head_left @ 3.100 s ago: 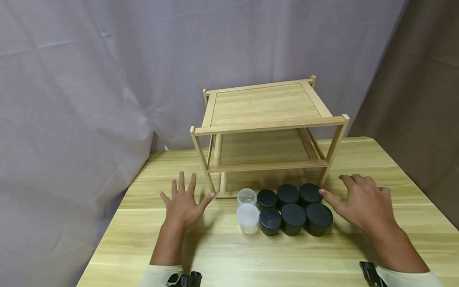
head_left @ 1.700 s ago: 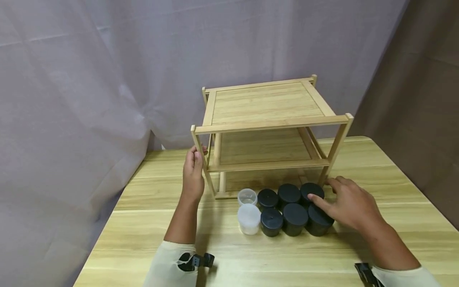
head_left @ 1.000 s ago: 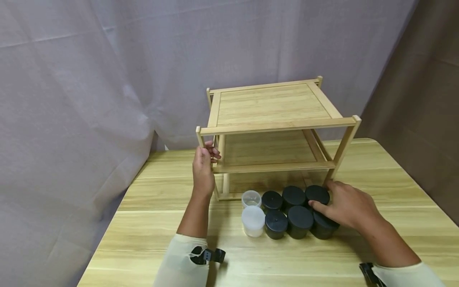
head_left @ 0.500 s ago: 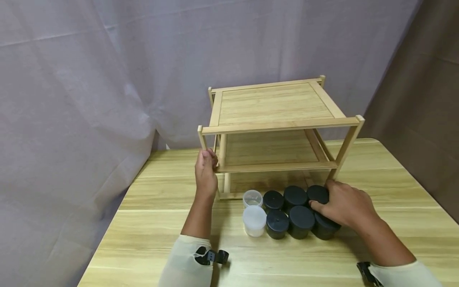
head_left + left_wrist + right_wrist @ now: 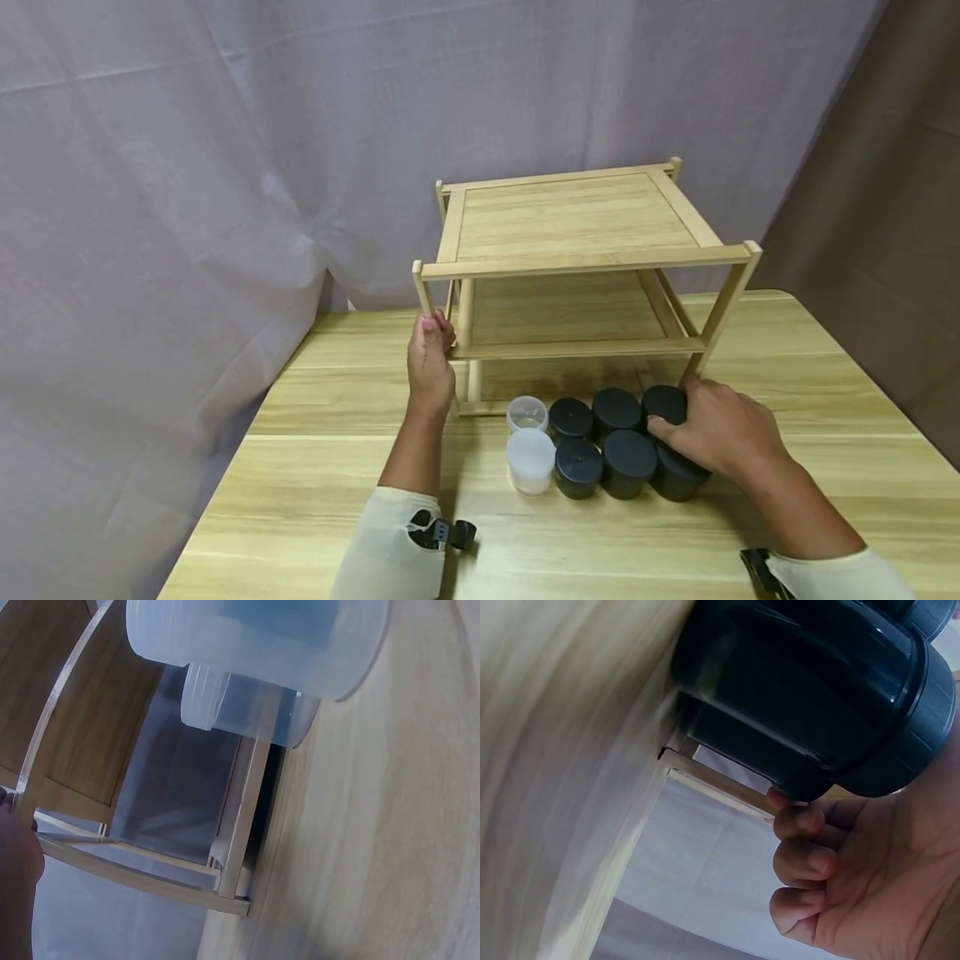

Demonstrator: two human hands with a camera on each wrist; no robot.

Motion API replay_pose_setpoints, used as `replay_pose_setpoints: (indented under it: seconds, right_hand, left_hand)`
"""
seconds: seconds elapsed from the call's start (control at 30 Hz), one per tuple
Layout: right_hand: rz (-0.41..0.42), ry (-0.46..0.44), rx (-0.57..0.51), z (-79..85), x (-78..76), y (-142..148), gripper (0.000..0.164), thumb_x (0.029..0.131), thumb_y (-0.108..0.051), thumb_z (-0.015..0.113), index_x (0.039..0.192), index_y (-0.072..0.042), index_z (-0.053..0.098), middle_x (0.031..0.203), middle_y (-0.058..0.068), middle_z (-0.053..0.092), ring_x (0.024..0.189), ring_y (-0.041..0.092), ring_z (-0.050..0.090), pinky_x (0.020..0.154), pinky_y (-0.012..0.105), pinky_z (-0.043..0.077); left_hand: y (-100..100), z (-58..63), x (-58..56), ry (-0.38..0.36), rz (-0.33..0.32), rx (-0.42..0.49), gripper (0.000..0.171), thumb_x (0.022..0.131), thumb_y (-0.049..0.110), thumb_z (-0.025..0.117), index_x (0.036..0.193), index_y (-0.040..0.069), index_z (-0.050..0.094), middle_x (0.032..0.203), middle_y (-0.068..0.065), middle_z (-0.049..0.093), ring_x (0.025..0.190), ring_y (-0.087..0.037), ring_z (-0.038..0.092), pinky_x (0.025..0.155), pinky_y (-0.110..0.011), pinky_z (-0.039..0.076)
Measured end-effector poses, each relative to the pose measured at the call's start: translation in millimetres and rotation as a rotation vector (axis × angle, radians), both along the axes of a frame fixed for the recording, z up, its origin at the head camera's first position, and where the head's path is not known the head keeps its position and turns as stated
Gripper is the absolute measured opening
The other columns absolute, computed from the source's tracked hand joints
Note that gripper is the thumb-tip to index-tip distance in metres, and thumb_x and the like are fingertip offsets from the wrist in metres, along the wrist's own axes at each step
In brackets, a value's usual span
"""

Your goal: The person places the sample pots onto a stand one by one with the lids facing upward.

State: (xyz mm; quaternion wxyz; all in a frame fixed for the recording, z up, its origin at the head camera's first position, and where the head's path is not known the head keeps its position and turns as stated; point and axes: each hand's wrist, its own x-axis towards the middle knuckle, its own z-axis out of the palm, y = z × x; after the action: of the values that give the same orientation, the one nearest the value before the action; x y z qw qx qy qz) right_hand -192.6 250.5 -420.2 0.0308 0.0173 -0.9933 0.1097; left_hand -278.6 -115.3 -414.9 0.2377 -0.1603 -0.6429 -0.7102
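Note:
A two-tier bamboo shelf rack (image 5: 573,221) stands at the back of the wooden table. My left hand (image 5: 431,367) grips its front left leg, fingers curled round the post above the middle rail (image 5: 581,348). In front of the rack, plastic jars stand in two rows: clear ones on the left, black ones to the right. My right hand (image 5: 723,421) is at the back right black jar (image 5: 663,404), thumb and index finger at its lid. In the right wrist view its other fingers (image 5: 802,859) are curled beside the jar. The hand partly covers the front right black jar (image 5: 678,475).
The clear jars are a back one (image 5: 527,414) and a front one with a whitish lid (image 5: 531,454). More black jars (image 5: 628,462) stand close together beside them. A grey curtain (image 5: 360,125) hangs behind the table (image 5: 315,500), a brown one (image 5: 885,217) at the right.
My left hand has moved from the open table to the rack's left leg and taken hold. The right hand has come in over the right-end jars. The rack has shifted slightly right.

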Motion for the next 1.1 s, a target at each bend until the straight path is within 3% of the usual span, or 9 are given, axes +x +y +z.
replay_pose_setpoints:
  seconds: [0.3, 0.53, 0.83, 1.1]
  right_hand:
    - [-0.012, 0.033, -0.019, 3.3, 4.2, 0.2, 0.08, 0.089, -0.061, 0.078, 0.129, 0.006, 0.064, 0.105, 0.032, 0.073, 0.081, 0.046, 0.071, 0.058, 0.057, 0.052]
    - [-0.032, 0.051, -0.031, 8.2, 6.2, -0.8, 0.078, 0.088, -0.061, 0.077, 0.126, 0.006, 0.063, 0.1, 0.03, 0.073, 0.075, 0.042, 0.069, 0.054, 0.05, 0.048]
    - [-0.038, 0.071, -0.037, 13.6, 11.5, -0.5, 0.088, 0.089, -0.063, 0.078, 0.14, 0.005, 0.06, 0.103, 0.034, 0.074, 0.072, 0.04, 0.069, 0.05, 0.044, 0.044]
    - [-0.062, 0.114, -0.046, 19.2, 16.4, -0.3, 0.082, 0.086, -0.065, 0.08, 0.126, 0.005, 0.066, 0.096, 0.033, 0.073, 0.073, 0.041, 0.068, 0.051, 0.047, 0.044]
  left_hand:
    - [4.3, -2.0, -1.5, 0.044, 0.041, -0.003, 0.08, 0.097, 0.078, 0.03, 0.102, 0.0, 0.045, 0.081, 0.001, 0.036, 0.076, -0.013, 0.036, 0.072, -0.024, 0.036]
    - [3.9, -3.6, -1.7, 0.06, 0.053, -0.018, 0.083, 0.099, 0.075, 0.03, 0.103, -0.006, 0.045, 0.081, -0.002, 0.038, 0.076, -0.013, 0.038, 0.07, -0.023, 0.037]
    - [4.0, -4.1, -1.2, 0.068, 0.047, -0.026, 0.084, 0.1, 0.073, 0.029, 0.105, -0.009, 0.044, 0.083, -0.006, 0.039, 0.077, -0.015, 0.039, 0.071, -0.023, 0.037]
    - [2.4, -5.0, -1.6, 0.07, 0.042, -0.028, 0.086, 0.099, 0.073, 0.029, 0.106, -0.012, 0.043, 0.083, -0.003, 0.039, 0.077, -0.012, 0.039, 0.071, -0.022, 0.038]
